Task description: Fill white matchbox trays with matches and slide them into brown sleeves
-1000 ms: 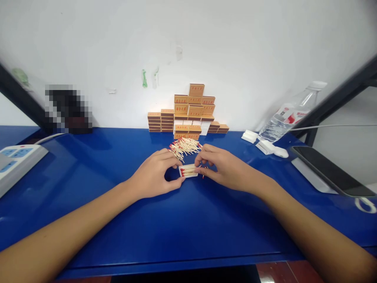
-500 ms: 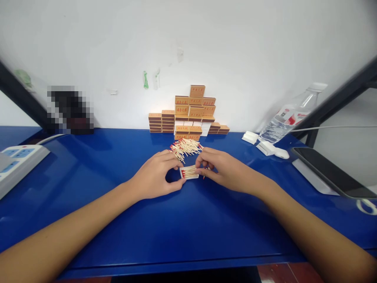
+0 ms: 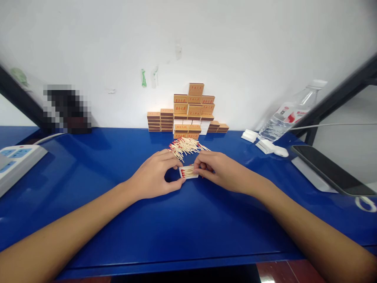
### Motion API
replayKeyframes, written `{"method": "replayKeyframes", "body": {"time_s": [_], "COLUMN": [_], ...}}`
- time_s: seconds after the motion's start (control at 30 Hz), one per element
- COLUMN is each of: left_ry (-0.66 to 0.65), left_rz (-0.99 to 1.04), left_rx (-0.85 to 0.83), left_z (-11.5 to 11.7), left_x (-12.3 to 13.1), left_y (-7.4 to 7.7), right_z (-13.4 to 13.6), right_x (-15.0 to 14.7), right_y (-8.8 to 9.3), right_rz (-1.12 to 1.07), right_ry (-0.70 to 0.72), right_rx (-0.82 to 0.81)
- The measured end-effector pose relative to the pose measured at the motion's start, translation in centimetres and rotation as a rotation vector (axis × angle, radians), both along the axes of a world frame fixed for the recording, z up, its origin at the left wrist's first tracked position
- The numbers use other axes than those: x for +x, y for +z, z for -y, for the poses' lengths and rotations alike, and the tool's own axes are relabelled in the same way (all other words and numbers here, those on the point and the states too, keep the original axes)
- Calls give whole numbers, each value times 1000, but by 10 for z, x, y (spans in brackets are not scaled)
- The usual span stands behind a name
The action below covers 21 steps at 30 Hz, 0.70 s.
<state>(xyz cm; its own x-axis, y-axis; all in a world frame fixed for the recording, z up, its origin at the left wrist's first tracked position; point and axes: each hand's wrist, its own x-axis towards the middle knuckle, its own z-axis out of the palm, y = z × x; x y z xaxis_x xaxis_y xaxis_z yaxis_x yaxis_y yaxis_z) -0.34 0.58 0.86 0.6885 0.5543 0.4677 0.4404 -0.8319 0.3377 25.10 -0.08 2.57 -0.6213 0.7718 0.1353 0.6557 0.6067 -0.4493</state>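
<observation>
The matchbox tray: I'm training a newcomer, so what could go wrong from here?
If the left grip slips, the open tray could tip and spill its matches. The loose match pile lies beside that grip, so a brush might scatter it. The stacked matchboxes behind it could topple if bumped.

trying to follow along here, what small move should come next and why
I'd probably have the right hand settle the matches flat in the small white tray: it is at the tray's right end, the left hand holds the other end, and the matches lie lengthwise with red heads to the left.
</observation>
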Motion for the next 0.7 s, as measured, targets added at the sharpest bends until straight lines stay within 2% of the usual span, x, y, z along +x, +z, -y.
{"method": "replayKeyframes", "body": {"time_s": [0.13,0.4,0.7], "left_ry": [3,-6,-10], "left_rz": [-5,3,-5], "left_rx": [-6,-12,-4], "left_z": [0,0,0], "left_x": [0,1,1], "left_y": [0,1,1], "right_z": [1,1,2], "right_x": [-2,-4,-7], "right_y": [-2,-5,-8], "right_rz": [9,-15,-20], "right_ry": [19,-8,-9], "right_rx": [-26,60,59]}}
